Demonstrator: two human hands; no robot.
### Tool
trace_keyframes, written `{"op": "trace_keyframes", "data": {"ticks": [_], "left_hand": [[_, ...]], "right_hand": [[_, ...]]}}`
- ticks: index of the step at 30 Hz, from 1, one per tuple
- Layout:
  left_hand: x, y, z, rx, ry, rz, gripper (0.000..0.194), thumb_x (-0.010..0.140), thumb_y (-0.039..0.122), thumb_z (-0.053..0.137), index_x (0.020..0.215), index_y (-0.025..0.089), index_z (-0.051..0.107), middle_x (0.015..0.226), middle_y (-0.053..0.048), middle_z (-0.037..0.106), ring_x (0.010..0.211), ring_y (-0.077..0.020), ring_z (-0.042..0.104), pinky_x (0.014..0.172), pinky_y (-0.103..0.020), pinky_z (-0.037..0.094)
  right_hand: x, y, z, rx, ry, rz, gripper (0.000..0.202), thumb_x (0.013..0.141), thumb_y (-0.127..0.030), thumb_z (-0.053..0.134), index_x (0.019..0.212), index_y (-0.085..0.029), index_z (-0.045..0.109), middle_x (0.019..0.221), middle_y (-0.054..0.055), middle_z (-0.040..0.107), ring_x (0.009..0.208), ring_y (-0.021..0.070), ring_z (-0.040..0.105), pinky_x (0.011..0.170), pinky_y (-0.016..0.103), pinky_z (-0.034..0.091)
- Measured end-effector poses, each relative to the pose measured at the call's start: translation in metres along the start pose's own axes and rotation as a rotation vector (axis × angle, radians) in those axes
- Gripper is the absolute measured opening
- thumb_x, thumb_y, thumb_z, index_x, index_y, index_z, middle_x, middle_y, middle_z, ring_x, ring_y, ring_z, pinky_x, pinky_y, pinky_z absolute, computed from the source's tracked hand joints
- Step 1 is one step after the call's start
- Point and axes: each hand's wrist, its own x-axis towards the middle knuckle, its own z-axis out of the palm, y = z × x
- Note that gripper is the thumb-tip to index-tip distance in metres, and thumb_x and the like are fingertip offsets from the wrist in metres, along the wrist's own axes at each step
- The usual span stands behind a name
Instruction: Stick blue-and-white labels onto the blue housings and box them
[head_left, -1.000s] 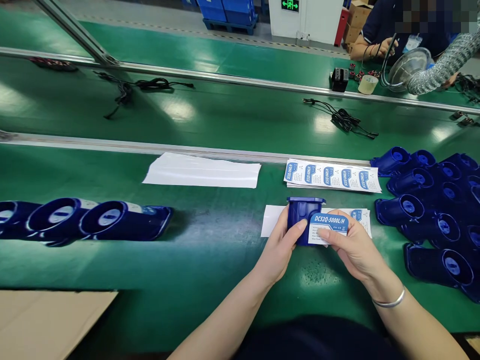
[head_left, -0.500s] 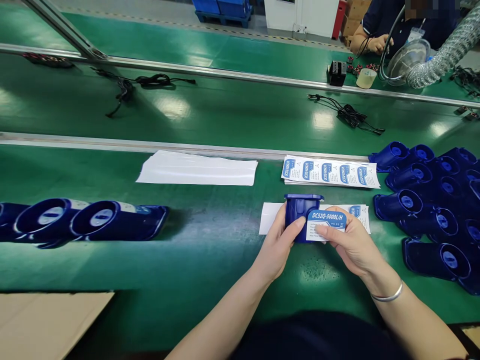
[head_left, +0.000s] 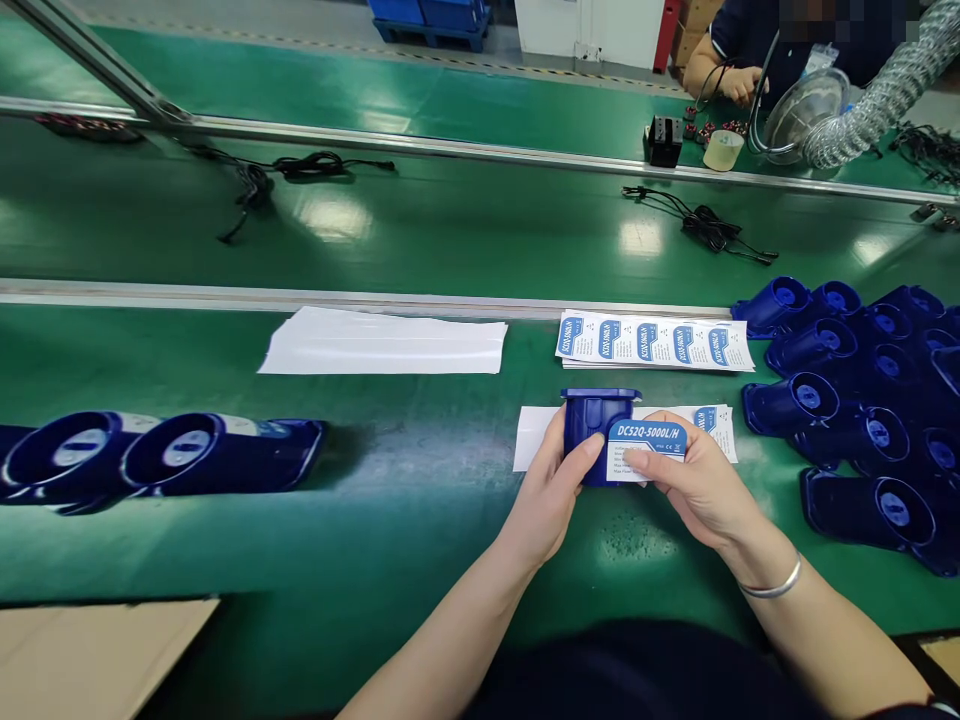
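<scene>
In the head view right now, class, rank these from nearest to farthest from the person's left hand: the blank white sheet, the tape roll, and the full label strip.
Measured from the left hand:
1. Full label strip, just beyond the hands, slightly right.
2. Blank white sheet, ahead and to the left.
3. Tape roll, far across the belt, right, by another person.

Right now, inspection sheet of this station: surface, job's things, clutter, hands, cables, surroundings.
Surface: green bench, metal rail behind it.
Job's things: blue housing held upright; label reading DC52Q-5000L/H pressed on its side; label sheet beneath; full label sheets behind.
Clutter: bare backing sheet; labelled housings at left; unlabelled pile at right; cardboard.
Hands: left hand grips the housing; right hand fingers on the label.
Cables: black leads and on the belt.
Surroundings: a person working opposite, by a ribbed hose.
</scene>
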Motion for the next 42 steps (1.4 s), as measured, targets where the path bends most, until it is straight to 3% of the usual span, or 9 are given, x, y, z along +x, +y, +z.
{"op": "trace_keyframes", "data": {"ticks": [14, 22, 30, 38, 42], "left_hand": [[-0.0031, 0.0050, 0.0034, 0.022, 0.007, -0.013, 0.054, 0.086, 0.042, 0.073, 0.136, 0.026, 0.058, 0.138, -0.007, 0.062, 0.134, -0.0321, 0.050, 0.112, -0.042, 0.042], [-0.0031, 0.0050, 0.0042, 0.105, 0.020, -0.018, 0.061, 0.077, 0.034, 0.082, 0.131, 0.022, 0.057, 0.134, -0.009, 0.063, 0.128, -0.0332, 0.055, 0.108, -0.043, 0.044], [-0.0030, 0.0029, 0.0023, 0.131, 0.031, -0.030, 0.060, 0.079, 0.035, 0.081, 0.132, 0.022, 0.055, 0.133, -0.009, 0.064, 0.127, -0.0322, 0.056, 0.107, -0.042, 0.045], [-0.0027, 0.0033, 0.0047, 0.105, 0.051, -0.024, 0.061, 0.078, 0.035, 0.081, 0.133, 0.023, 0.058, 0.131, -0.008, 0.065, 0.128, -0.0327, 0.055, 0.109, -0.043, 0.044], [0.0009, -0.0021, 0.0079, 0.008, 0.121, -0.009, 0.058, 0.082, 0.041, 0.077, 0.134, 0.025, 0.058, 0.130, -0.007, 0.066, 0.127, -0.0297, 0.057, 0.107, -0.040, 0.045]], "right_hand": [[0.0008, 0.0001, 0.0022, 0.034, 0.011, -0.001, 0.027, 0.071, -0.028, 0.090, 0.081, -0.021, 0.066, 0.069, -0.004, 0.060, 0.066, 0.0116, 0.051, 0.065, 0.025, 0.041], [0.0010, -0.0003, 0.0026, 0.041, 0.015, -0.009, 0.028, 0.071, -0.029, 0.090, 0.082, -0.020, 0.066, 0.070, -0.005, 0.059, 0.065, 0.0106, 0.049, 0.063, 0.023, 0.040], [0.0010, 0.0024, 0.0017, 0.034, 0.006, -0.020, 0.027, 0.073, -0.029, 0.089, 0.085, -0.021, 0.067, 0.076, -0.003, 0.063, 0.072, 0.0119, 0.053, 0.070, 0.025, 0.043], [0.0013, 0.0010, 0.0038, 0.032, 0.014, -0.024, 0.029, 0.071, -0.032, 0.089, 0.089, -0.022, 0.068, 0.081, -0.003, 0.066, 0.074, 0.0133, 0.056, 0.073, 0.027, 0.046], [0.0006, 0.0035, 0.0087, 0.026, 0.032, -0.026, 0.031, 0.069, -0.032, 0.090, 0.085, -0.021, 0.067, 0.077, -0.004, 0.064, 0.072, 0.0124, 0.055, 0.071, 0.027, 0.045]]}}
